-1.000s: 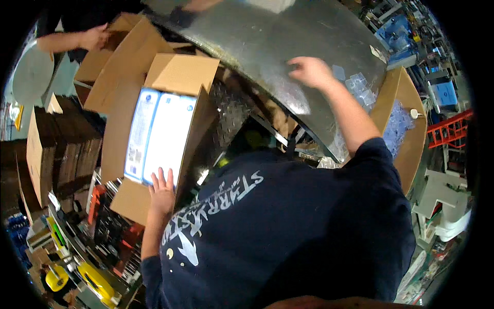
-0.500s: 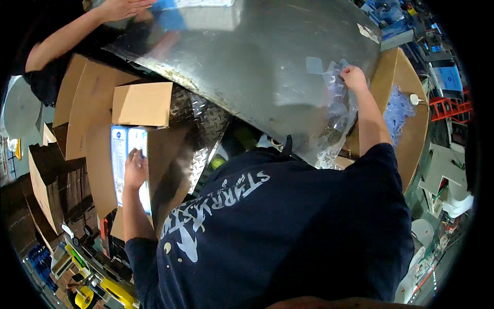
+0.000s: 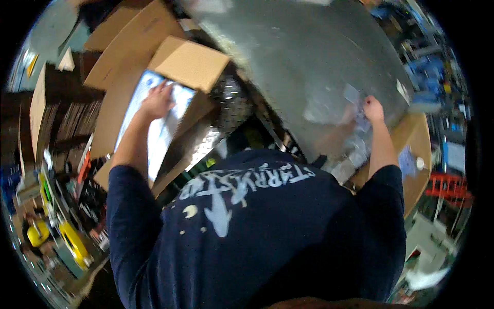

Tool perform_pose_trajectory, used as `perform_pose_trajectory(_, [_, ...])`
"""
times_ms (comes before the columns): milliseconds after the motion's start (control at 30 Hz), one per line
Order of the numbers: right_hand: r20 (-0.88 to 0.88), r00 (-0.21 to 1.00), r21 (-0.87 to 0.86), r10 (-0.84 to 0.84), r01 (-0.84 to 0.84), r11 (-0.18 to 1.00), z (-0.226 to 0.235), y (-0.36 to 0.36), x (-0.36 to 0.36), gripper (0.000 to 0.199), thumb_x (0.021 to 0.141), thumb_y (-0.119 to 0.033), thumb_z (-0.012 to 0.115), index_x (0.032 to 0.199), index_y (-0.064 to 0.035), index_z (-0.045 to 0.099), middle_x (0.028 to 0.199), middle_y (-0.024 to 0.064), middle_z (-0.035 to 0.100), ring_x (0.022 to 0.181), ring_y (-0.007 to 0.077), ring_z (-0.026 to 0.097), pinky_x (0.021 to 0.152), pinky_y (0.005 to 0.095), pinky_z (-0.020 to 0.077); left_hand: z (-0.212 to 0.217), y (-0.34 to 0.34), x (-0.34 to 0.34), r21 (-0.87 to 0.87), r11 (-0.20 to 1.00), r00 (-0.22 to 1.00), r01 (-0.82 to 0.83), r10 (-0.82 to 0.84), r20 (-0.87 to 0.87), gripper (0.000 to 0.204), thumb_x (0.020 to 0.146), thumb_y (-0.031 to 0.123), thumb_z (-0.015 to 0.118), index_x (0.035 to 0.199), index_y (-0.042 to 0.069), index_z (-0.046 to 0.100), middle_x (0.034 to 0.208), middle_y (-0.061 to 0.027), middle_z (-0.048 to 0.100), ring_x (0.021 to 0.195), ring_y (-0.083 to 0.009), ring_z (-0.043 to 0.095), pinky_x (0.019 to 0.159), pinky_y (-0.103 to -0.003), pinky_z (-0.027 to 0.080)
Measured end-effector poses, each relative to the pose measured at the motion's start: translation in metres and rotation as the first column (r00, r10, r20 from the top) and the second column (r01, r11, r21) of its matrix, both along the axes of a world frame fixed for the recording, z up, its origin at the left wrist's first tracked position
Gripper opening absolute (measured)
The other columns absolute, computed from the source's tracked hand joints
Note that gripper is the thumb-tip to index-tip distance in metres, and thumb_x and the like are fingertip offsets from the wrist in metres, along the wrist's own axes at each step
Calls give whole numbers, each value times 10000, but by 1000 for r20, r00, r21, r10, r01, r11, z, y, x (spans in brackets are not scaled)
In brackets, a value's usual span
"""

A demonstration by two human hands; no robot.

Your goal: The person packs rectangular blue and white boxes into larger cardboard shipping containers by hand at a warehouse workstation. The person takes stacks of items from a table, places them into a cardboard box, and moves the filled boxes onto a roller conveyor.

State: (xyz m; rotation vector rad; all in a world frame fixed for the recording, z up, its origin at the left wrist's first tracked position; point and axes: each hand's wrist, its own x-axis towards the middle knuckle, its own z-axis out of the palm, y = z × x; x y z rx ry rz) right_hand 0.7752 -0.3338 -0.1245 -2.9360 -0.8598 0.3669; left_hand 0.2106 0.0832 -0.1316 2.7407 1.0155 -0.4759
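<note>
The left hand (image 3: 157, 100) lies flat on the white packages (image 3: 157, 129) standing inside the open cardboard box (image 3: 188, 62) — fingers spread a little, pressing on their top edge, gripping nothing that shows. The right hand (image 3: 373, 109) reaches up to the grey metal sheet (image 3: 309, 62), fingers curled at a clear plastic bag (image 3: 355, 123) lying against it — motion blur hides whether they pinch it.
</note>
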Motion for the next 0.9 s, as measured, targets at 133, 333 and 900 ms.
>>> perform_pose_trajectory(133, [293, 941, -179, 169, -119, 977, -3, 6, -1, 158, 735, -160, 536, 838, -53, 591, 876, 180, 609, 891, 356, 571, 767, 434, 454, 19, -4, 11, 56, 997, 999, -46, 44, 23, 688, 749, 481, 589, 1323, 186, 350, 1410, -59, 263, 1272, -284, 281, 945, -573, 315])
perform_pose_trajectory(333, [552, 727, -405, 409, -195, 893, 113, 106, -65, 248, 725, -178, 572, 922, -34, 617, 1039, 192, 592, 1024, 334, 540, 876, 378, 439, -16, 2, -9, 135, 968, 952, -214, 176, 249, 576, 815, 515, 473, 1197, 85, 443, 1294, -77, 403, 1236, -257, 311, 905, -547, 316])
perform_pose_trajectory(900, [-218, 239, 10, 946, -969, 246, 15, 381, -522, 374, 712, -226, 589, 1047, -61, 596, 973, 190, 610, 883, 304, 600, 766, 411, 478, -18, -82, -123, 37, 985, 832, -169, 122, 541, 345, 798, 328, 488, 1038, 93, 564, 1092, -70, 543, 1177, -249, 382, 1002, -483, 221])
